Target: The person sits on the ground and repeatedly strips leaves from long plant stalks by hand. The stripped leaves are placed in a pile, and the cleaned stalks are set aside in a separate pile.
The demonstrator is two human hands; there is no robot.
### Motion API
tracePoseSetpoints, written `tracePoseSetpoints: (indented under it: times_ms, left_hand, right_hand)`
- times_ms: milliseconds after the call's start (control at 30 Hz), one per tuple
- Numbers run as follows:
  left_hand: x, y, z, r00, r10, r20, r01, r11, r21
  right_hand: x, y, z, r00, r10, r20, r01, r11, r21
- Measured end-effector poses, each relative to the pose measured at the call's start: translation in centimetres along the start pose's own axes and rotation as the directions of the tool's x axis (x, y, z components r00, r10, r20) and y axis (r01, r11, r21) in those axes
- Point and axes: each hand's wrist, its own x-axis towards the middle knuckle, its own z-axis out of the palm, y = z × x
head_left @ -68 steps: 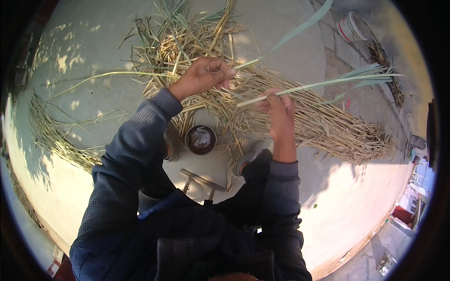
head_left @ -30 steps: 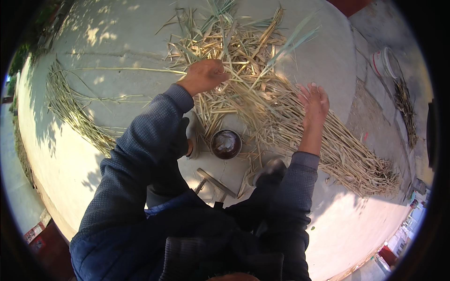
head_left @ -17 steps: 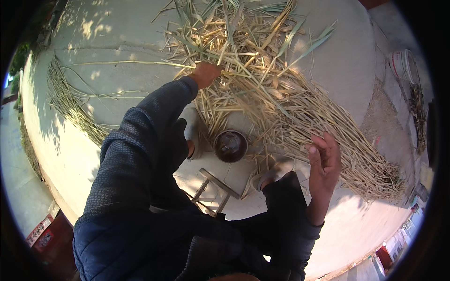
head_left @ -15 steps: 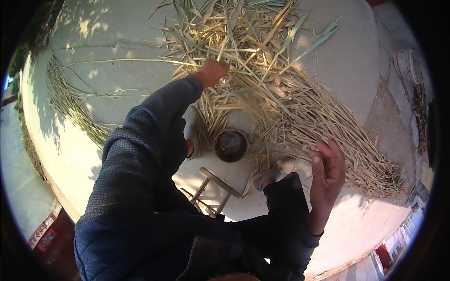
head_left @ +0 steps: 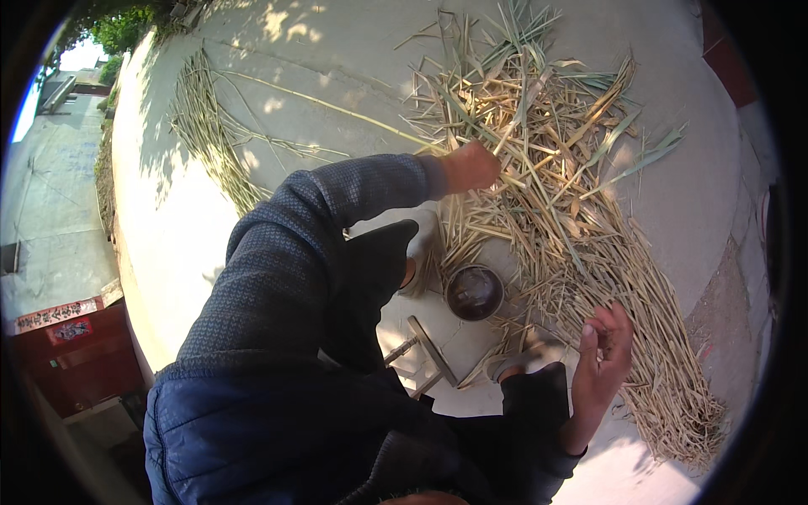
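Note:
My left hand (head_left: 471, 167) is closed around a long pale-green stalk (head_left: 337, 111), whose thin end reaches away to the far left. That fist sits over the left edge of a loose heap of dry stalks and leaves (head_left: 539, 126). My right hand (head_left: 602, 358) hovers beside a long bundle of straw-coloured stalks (head_left: 652, 337), palm turned inward. Its fingers are loosely bent and apart from the thumb, with nothing visible in them. Between my feet stands a round dark bowl (head_left: 474, 293) holding what looks like dark liquid; its contents are hard to make out.
A second bundle of thin greenish stalks (head_left: 210, 135) lies at the far left on the concrete ground (head_left: 353, 50). A small wooden stool or frame (head_left: 433, 349) stands close to my knees. Beyond, at the left, is a red door (head_left: 76, 362).
My view has swung left, so the heap and bowl appear farther right and lower. My left hand still grips the long stalk. My right hand keeps much the same loosely bent pose.

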Motion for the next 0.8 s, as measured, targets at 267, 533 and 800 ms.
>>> tracePoseSetpoints:
  times_ms: [267, 533, 800]
  left_hand:
    - [-12.8, -1.2, -12.6, 0.974, -0.172, -0.147, 0.191, 0.974, 0.123]
    - [-23.6, 0.3, -18.5, 0.973, -0.223, -0.060, 0.229, 0.963, 0.144]
    - [-39.0, 1.2, -13.2, 0.906, -0.406, 0.121, 0.349, 0.877, 0.331]
  right_hand:
    - [0.7, 4.5, 0.1, 0.993, -0.076, 0.091, 0.087, 0.988, -0.130]
    - [0.4, 6.9, -1.1, 0.988, -0.103, 0.118, 0.133, 0.951, -0.278]
    - [-0.8, 7.0, -1.8, 0.966, -0.165, 0.198, 0.219, 0.932, -0.289]
